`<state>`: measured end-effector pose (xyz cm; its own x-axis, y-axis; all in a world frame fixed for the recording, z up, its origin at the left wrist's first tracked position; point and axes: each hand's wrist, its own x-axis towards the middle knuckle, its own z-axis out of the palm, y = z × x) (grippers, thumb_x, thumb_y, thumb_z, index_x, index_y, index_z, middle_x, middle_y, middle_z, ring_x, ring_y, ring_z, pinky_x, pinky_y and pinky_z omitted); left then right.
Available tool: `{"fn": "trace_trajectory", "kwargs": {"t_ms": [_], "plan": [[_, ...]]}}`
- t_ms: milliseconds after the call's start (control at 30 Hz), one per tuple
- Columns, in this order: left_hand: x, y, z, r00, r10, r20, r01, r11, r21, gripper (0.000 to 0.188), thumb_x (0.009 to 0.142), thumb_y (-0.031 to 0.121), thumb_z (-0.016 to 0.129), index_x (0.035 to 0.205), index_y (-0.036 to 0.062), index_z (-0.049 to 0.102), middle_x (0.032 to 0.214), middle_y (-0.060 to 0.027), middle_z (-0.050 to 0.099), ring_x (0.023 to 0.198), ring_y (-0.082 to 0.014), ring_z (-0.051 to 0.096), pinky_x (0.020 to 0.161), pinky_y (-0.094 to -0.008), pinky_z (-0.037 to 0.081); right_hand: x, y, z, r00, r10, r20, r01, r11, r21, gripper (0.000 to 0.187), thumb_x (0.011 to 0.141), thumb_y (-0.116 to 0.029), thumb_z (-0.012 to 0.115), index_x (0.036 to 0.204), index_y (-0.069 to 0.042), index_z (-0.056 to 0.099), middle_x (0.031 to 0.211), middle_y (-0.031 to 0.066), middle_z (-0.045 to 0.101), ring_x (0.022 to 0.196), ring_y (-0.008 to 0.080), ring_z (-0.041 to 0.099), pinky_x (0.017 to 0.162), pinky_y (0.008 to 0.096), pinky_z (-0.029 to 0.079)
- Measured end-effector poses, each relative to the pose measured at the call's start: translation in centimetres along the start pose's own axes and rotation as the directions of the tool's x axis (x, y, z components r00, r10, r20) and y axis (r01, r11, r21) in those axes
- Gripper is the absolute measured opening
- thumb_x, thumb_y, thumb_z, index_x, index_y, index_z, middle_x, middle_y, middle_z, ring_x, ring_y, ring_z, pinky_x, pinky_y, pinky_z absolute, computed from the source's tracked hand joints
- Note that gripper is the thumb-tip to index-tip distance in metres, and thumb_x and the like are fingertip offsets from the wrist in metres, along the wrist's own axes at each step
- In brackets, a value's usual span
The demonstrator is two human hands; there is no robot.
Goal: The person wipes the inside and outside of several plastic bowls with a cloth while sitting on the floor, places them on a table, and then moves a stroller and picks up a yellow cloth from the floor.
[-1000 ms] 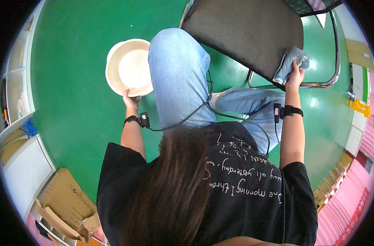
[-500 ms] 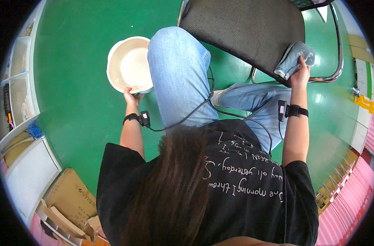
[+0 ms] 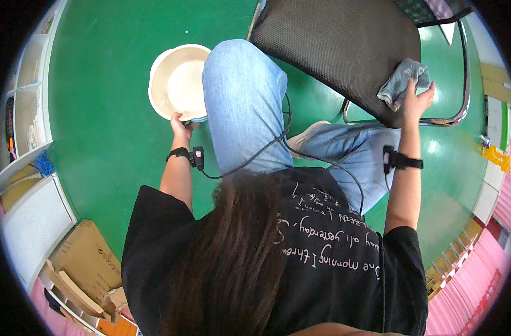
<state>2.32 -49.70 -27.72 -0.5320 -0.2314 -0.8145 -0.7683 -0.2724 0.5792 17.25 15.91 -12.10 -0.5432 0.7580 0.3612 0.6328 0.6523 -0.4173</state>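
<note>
A cream-coloured basin (image 3: 183, 84) stands at the left beside my knee. My left hand (image 3: 182, 127) is closed on its near rim, thumb over the edge and the other fingers mostly hidden below. On the right, a folded grey-blue cloth (image 3: 400, 87) lies on the corner of a black mesh chair seat (image 3: 336, 42). My right hand (image 3: 416, 103) is at the cloth's near side with its fingers spread apart, one fingertip touching the fabric.
The chair's chrome frame (image 3: 466, 73) curves round the right side of the seat. A black cable (image 3: 250, 162) runs across my thigh between the wrist straps. White shelves (image 3: 28, 106) stand far left, with a cardboard box (image 3: 87, 260) lower left, on a green floor (image 3: 110, 140).
The fingers of my right hand have spread away from the cloth, which stays on the seat corner. My left hand still grips the basin, which has hardly shifted in view.
</note>
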Motion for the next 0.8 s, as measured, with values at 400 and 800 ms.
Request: {"fn": "trace_trajectory", "kwargs": {"t_ms": [400,800], "plan": [[-0.3,0.3,1.3,0.997,0.03,0.072,-0.028,0.999,-0.039,0.057,0.073,0.031,0.046,0.123,0.0037,0.044,0.124,-0.0162,0.047,0.114,-0.0347,0.043,0.092,-0.0577,0.036,-7.6,-11.3,0.2,0.676,-0.633,0.378,0.698,0.714,-0.052,0.068,0.075,-0.052,0.062,0.136,-0.028,0.043,0.144,0.0028,0.037,0.131,0.0336,0.033,0.104,0.0563,0.026],[0.6,0.3,2.9,0.99,0.014,0.143,-0.01,1.0,-0.026,0.051,0.072,0.031,0.048,0.117,0.0074,0.046,0.121,-0.013,0.05,0.111,-0.0293,0.046,0.085,-0.052,0.037,0.3,-7.8,1.1,0.728,-0.635,0.258,0.683,0.703,-0.196,0.067,0.077,-0.051,0.062,0.137,-0.028,0.042,0.143,-0.0007,0.038,0.131,0.0291,0.035,0.103,0.0524,0.03]]}}
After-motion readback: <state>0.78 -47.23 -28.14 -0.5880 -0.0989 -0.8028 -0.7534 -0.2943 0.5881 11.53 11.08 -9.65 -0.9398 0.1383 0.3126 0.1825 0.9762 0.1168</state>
